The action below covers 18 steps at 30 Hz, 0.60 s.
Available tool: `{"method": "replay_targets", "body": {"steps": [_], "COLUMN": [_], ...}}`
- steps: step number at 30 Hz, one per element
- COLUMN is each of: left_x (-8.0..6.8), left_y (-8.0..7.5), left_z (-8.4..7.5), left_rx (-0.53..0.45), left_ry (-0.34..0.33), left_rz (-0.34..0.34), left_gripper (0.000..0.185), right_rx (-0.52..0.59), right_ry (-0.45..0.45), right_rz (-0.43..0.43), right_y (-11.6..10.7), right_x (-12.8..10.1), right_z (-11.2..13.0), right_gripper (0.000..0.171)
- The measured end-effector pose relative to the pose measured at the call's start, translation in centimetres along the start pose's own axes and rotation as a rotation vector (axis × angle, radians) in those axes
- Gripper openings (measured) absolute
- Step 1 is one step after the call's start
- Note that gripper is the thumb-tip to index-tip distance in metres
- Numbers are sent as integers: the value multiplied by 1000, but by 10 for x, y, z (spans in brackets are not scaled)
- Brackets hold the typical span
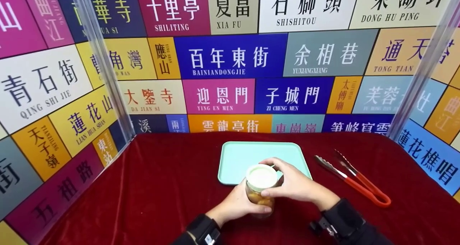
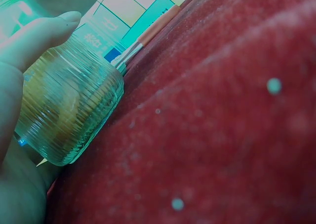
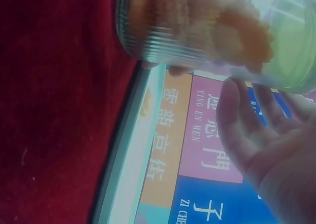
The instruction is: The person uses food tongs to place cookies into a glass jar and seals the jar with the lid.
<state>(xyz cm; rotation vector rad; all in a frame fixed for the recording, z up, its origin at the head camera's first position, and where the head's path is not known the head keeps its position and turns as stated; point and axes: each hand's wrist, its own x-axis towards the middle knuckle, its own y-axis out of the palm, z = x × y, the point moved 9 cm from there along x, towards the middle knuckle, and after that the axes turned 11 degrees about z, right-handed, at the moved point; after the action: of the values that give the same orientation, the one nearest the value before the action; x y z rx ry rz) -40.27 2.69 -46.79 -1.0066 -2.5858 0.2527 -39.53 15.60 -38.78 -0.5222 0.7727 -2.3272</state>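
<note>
A ribbed glass jar [image 1: 265,201] with a pale green lid [image 1: 261,178] stands in front of the tray; orange-yellow pieces show through its glass. My left hand [image 1: 237,204] grips the jar's body, with the thumb across the near side. The right hand [image 1: 296,183] is at the lid, thumb on the near edge and fingers round the far edge. In the left wrist view the base of the jar [image 2: 74,105] is close over the red cloth. The right wrist view has the pieces inside the jar [image 3: 197,29] large, with the right hand [image 3: 266,150] beside it.
Behind the jar lies a mint-green tray [image 1: 233,158] on the red cloth [image 1: 143,187]. Tongs [image 1: 359,184] with red handles rest spread to its right. Panels with street-name signs [image 1: 230,58] rise around the table, with clear corner posts [image 1: 107,65] at the sides.
</note>
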Motion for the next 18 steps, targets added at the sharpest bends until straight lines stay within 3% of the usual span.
{"method": "replay_targets", "body": {"steps": [6, 18], "left_x": [0, 1], "left_y": [0, 1], "left_z": [-2, -1], "left_rx": [-12, -9], "left_ry": [8, 8], "left_rz": [6, 13], "left_gripper": [89, 88], "right_rx": [-14, 16], "right_ry": [-19, -29], "right_rz": [11, 27], "right_y": [-1, 0], "right_x": [0, 1], "right_z": [-2, -6], "right_gripper": [62, 64]}}
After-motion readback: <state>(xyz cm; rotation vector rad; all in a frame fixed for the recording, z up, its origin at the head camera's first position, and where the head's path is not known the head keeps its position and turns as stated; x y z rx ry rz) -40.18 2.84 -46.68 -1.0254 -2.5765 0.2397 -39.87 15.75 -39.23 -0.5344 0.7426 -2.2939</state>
